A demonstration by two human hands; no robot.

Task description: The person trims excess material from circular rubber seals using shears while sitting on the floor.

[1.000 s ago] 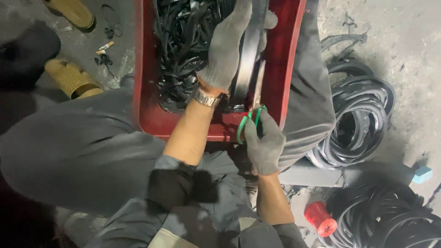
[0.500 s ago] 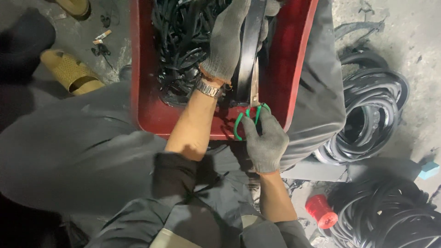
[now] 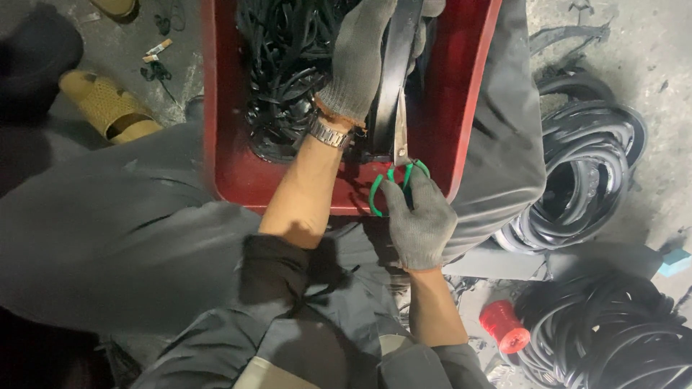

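My left hand [image 3: 362, 61], in a grey knit glove with a metal watch at the wrist, grips a wide black rubber strip [image 3: 393, 79] over a red tray [image 3: 461, 108] resting on my lap. My right hand [image 3: 420, 220], also gloved, holds green-handled scissors [image 3: 398, 176] with its fingers through the loops. The blades point up along the strip's lower end. A heap of thin black rubber cuttings [image 3: 285, 79] fills the tray's left part.
Coils of black rubber rings [image 3: 587, 180] lie on the floor to the right, with more black coils [image 3: 613, 338] at bottom right. A red spool [image 3: 504, 328] sits near my right knee. Yellow sandals [image 3: 108, 108] lie on the floor at left.
The view has shifted slightly; the tray and hands sit a little higher and to the right in frame. My right hand with the scissors has closed in on the strip's lower end.
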